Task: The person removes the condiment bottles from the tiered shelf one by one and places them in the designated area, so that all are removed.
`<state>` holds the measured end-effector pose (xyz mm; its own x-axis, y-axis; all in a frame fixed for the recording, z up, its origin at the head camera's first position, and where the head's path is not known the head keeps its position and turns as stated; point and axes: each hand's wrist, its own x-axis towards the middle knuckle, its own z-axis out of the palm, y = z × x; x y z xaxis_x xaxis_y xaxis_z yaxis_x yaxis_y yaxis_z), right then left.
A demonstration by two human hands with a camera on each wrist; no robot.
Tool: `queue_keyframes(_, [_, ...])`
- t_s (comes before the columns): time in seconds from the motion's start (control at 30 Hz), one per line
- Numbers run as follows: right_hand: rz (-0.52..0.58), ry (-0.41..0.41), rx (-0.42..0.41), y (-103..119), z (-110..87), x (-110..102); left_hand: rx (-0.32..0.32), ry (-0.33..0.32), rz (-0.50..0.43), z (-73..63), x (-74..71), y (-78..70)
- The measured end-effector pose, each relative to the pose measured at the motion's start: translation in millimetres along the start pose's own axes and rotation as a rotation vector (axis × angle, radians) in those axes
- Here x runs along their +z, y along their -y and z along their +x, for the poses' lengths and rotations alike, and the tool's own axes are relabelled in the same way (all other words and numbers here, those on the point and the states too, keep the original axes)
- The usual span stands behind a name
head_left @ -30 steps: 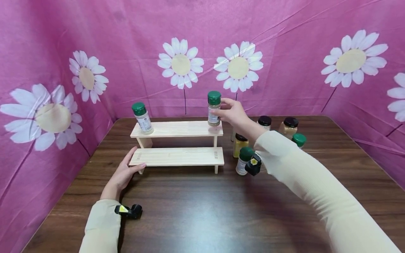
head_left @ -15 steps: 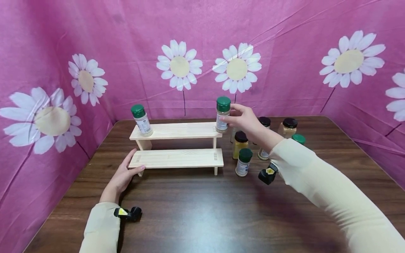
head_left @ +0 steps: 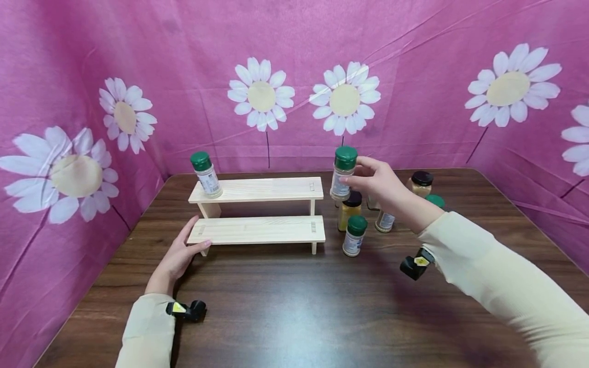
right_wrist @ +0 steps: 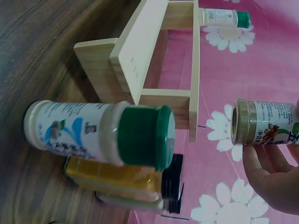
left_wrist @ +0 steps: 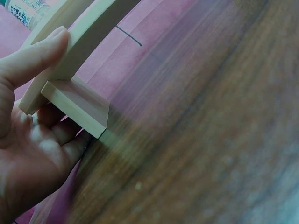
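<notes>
My left hand (head_left: 176, 259) grips the left end of the lower step of a two-tier wooden rack (head_left: 257, 230). In the left wrist view its thumb (left_wrist: 44, 53) lies on the board, with the fingers partly hidden behind it. Off the right end of the upper step, my right hand (head_left: 384, 185) holds a green-lidded spice jar (head_left: 339, 185) in the air between thumb and fingers. The right wrist view shows this jar's label and base (right_wrist: 240, 122). A second green-lidded spice jar (head_left: 209, 181) stands at the left end of the upper step.
Right of the rack on the brown table (head_left: 276, 306) stand a green-lidded jar (head_left: 353, 241), a black-lidded jar of yellow spice (head_left: 348, 219) and a jar (head_left: 385, 222) partly behind my hand. Farther right are a black-lidded jar (head_left: 420, 186) and a green lid (head_left: 434, 200). Pink cloth hangs behind.
My right hand has carried the spice jar rightward and slightly lower, from over the upper step's right end to beyond it. The left hand stays on the rack.
</notes>
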<state>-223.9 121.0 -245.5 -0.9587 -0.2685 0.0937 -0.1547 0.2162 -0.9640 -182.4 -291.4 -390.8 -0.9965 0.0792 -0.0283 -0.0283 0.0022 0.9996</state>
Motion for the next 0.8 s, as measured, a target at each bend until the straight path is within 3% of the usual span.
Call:
queue_keyframes(0.43, [-0.027, 0.006, -0.023, -8.6, -22.8, -25.7, -0.001, -0.005, 0.008, -1.0, -1.1, 0.3])
queue_keyframes(0.8, [-0.027, -0.035, 0.009, -23.0, -35.0, -41.9, 0.004, 0.002, 0.000, -1.1, 0.7, -0.5])
